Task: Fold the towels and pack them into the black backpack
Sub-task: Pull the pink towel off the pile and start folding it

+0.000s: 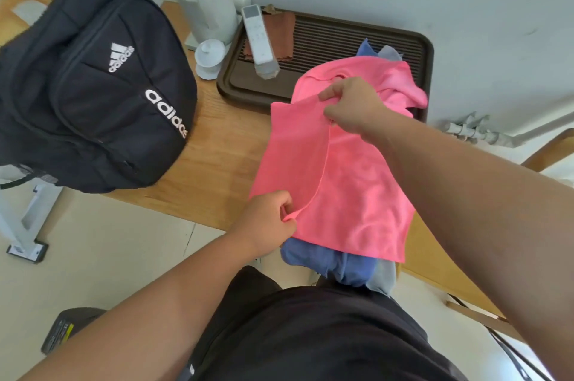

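- The blue towel is mostly hidden under the pink towel; only a bunched end hangs over the table's near edge, and a tip shows at the far side, on the tray.
- A grey towel is almost fully covered too, with a strip beside the blue one and a scrap by the far tip.
- The backpack lies at the table's left end, front up, its left side cut off by the frame; whether its zips are open is hard to tell, and nothing inside it shows.
- The left hand pinches the pink towel's folded edge at the near table edge, fingers curled tight on the cloth.
- The right hand grips the same fold farther back, over the tray's near rim, and holds the cloth lifted.
- The tray sits at the far edge and carries a remote, a brown cloth and the towels' far ends.
- A white kettle and a lidded cup stand between backpack and tray; the kettle's top is partly hidden by a white pole.
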The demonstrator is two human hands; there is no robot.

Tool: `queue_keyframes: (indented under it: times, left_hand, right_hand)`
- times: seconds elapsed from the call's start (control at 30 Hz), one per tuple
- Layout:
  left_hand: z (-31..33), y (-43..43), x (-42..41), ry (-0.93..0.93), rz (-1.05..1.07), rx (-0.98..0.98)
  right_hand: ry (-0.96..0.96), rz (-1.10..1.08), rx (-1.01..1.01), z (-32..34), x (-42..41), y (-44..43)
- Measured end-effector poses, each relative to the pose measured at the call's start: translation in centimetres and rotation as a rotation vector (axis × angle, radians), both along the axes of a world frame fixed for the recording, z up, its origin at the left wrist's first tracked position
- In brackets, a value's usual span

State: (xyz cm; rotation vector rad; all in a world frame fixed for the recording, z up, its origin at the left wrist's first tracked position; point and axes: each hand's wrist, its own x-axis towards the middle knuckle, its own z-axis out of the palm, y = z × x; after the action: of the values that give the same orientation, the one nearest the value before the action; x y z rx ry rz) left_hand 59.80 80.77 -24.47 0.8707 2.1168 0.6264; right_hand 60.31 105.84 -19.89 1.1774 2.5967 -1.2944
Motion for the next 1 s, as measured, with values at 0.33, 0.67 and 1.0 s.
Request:
queue_keyframes:
  times: [0.33, 0.67, 1.0]
  left_hand:
    - [-2.8, 4.0, 4.5, -0.194, -0.027, -0.122]
    - [-5.8, 0.4, -1.6, 0.199, 0.297, -0.284]
    - [-8.0, 0.1, -5.4, 0.141, 0.305, -0.382]
  right_hand:
    - [-0.389, 0.385, 0.401, -1.8, 4.7, 2.1]
    - [-0.208, 0.582, 0.562, -2.6, 3.7, -2.1]
    - [-0.364, 0.719, 0.606, -7.2, -2.7, -6.6]
